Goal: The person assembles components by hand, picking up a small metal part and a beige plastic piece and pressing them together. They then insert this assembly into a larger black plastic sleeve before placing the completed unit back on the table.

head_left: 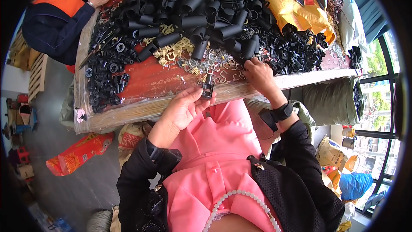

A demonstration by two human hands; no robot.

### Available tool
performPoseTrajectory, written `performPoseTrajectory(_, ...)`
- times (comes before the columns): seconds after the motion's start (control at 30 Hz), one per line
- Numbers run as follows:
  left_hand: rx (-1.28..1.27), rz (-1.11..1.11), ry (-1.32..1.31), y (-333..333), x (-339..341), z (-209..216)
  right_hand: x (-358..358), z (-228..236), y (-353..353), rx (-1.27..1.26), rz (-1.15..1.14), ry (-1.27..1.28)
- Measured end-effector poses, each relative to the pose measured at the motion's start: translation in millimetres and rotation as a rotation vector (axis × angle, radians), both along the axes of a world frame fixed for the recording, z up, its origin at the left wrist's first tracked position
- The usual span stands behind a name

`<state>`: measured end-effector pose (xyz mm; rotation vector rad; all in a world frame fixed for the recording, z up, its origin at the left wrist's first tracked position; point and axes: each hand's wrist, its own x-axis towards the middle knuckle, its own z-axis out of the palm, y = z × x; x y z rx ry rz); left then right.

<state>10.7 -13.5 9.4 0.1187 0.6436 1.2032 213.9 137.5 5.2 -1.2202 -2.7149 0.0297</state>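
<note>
Near the table's front edge, my left hand [185,106] is closed, its thumb and fingers pinching a small black plastic bracket [207,89]. A short metal piece stands up from the bracket's top. To the right, my right hand [260,76] reaches down at the edge of the parts, fingers curled together; whatever is between its fingertips is hidden. Beside that hand lie loose metal clips [221,76] and a heap of small black parts [294,53]. Cream plastic pieces [175,51] lie farther back, in front of piled black tubes [193,4].
Black ring-shaped parts [103,75] cover the left end of the worn red table [150,83]. A yellow sack [285,4] rests at the back right. Another person [60,17] works at the far left. On the floor lies a red bag [79,152].
</note>
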Motion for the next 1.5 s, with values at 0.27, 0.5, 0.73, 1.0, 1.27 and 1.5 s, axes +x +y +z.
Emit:
performPoseTrajectory(0.27,-0.018,0.047,0.033,-1,3,-4,-5,-12,11,-0.110,0.118,0.371)
performPoseTrajectory(0.5,0.005,0.068,0.043,4,3,-6,-11,3,-4,-0.682,0.024,0.754)
performPoseTrajectory(0.73,0.086,0.141,0.033,5,10,-6,-35,14,-43,-0.996,0.067,1.019)
performPoseTrajectory(1.0,0.204,0.225,-0.029,4,15,-13,-46,24,-65,-0.777,0.119,0.842)
performPoseTrajectory(1.27,0.229,0.237,0.122,4,17,-7,-42,16,-54,-1.175,0.105,0.987)
performPoseTrajectory(1.5,0.231,0.216,0.146,2,14,1,-37,12,-52,-1.446,0.078,1.062)
